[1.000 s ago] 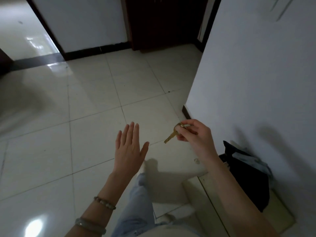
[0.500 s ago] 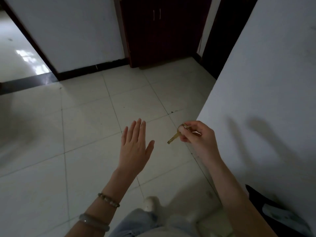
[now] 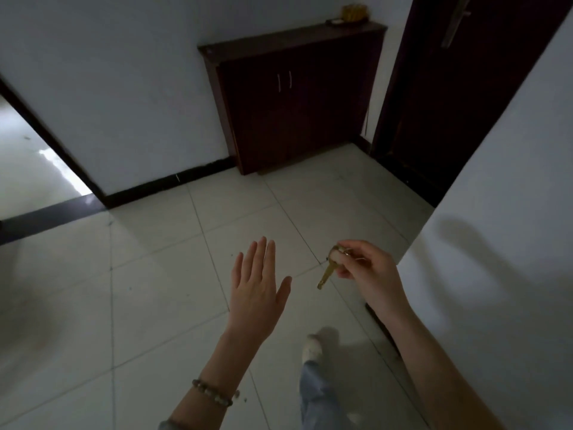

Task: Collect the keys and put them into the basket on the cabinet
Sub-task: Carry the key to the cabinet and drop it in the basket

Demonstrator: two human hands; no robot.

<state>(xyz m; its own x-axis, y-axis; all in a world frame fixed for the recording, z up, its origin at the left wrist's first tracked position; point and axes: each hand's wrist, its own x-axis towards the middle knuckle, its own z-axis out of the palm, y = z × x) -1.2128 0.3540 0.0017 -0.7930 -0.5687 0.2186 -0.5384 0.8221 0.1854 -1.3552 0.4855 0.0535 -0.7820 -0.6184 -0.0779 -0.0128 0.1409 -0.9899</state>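
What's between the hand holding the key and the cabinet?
Head view: only bare floor tiles between the right hand with the key and the cabinet.

key [image 3: 326, 274] brass-gold | cabinet [image 3: 297, 97] dark reddish-brown | floor [image 3: 155, 274] white tiles | basket [image 3: 355, 11] yellowish

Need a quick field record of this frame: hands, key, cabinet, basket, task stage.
left hand: open, flat, empty, bead bracelet at wrist
right hand: pinch grip on key
key: brass-coloured, blade hanging down and left
cabinet: dark wood, two doors shut, against far wall
basket: yellowish, on cabinet top, right end, partly cut off by frame edge
stage: key in hand, not yet at basket
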